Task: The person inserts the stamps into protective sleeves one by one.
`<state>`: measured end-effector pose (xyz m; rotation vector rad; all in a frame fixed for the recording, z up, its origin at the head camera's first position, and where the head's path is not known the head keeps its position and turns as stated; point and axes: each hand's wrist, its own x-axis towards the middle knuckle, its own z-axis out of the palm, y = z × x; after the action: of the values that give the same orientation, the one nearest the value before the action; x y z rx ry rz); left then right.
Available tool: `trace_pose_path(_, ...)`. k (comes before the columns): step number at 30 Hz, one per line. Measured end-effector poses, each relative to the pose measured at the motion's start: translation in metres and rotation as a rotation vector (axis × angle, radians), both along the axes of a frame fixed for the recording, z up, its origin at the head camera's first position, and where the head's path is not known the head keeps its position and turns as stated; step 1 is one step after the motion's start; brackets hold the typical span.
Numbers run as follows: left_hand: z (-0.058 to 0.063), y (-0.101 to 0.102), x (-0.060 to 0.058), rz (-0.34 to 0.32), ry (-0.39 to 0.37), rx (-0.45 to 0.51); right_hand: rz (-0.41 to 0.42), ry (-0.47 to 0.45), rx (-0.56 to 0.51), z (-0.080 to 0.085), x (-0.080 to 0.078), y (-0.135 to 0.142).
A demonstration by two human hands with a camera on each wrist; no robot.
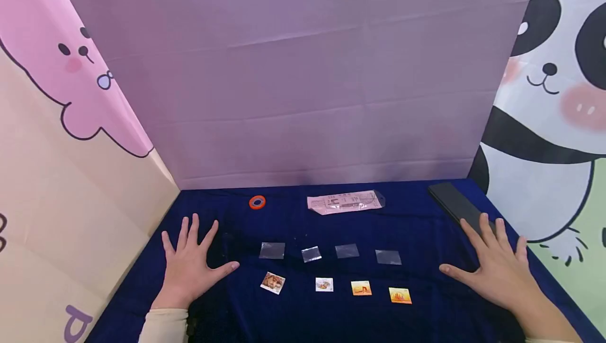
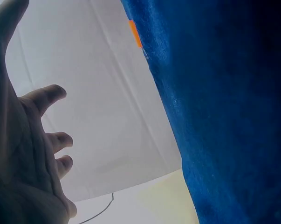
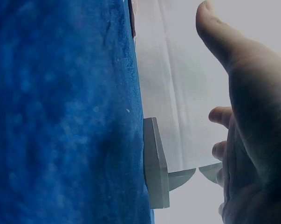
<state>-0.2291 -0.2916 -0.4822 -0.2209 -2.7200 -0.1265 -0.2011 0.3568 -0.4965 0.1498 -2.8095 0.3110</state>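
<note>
My left hand (image 1: 191,269) is spread with straight fingers at the left of the blue cloth, holding nothing. On the right, my right hand (image 1: 499,269) is spread the same way, its fingertips overlapping the dark grey box (image 1: 450,198) in the head view. The right wrist view shows a gap between that hand and the grey box (image 3: 155,168). Between the hands lies a row of small clear plastic pieces (image 1: 272,250). Nearer the front is a row of small square pictures: a brown one (image 1: 272,283), a whitish one (image 1: 324,284) and orange-yellow ones (image 1: 361,288).
At the back lie an orange tape roll (image 1: 257,202) and a pink printed packet (image 1: 345,202) in a clear sleeve. A mauve curtain (image 1: 303,96) closes the back. Printed cloth panels stand on both sides, with a pink animal (image 1: 94,96) and a panda (image 1: 544,122).
</note>
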Motion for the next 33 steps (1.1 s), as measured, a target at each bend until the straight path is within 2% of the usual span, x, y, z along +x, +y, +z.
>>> trace_pose_path(4, -0.002, -0.002, -0.001, 0.011, -0.017, 0.002, 0.019, 0.004, -0.016, 0.001, -0.003, -0.002)
trace_pose_path(8, -0.001, 0.000, -0.004, 0.018, -0.017, 0.011, 0.066, -0.008, -0.089, 0.004, -0.009, -0.004)
trace_pose_path(12, 0.002, 0.004, -0.005, 0.007, -0.009, 0.003, 0.059, -0.093, -0.180, 0.005, -0.009, -0.008)
trace_pose_path(15, 0.005, 0.008, -0.004, 0.005, -0.034, 0.009, 0.037, -0.146, -0.218, 0.006, -0.010, -0.011)
trace_pose_path(19, 0.007, 0.011, -0.003, 0.000, -0.072, 0.017, 0.040, -0.141, -0.228, 0.010, -0.011, -0.013)
trace_pose_path(26, 0.015, 0.009, -0.006, -0.034, -0.081, -0.004, 0.069, -0.173, -0.232, 0.018, -0.014, -0.019)
trace_pose_path(33, 0.023, 0.005, -0.020, -0.073, -0.155, 0.033, 0.090, -0.186, -0.243, 0.032, -0.023, -0.039)
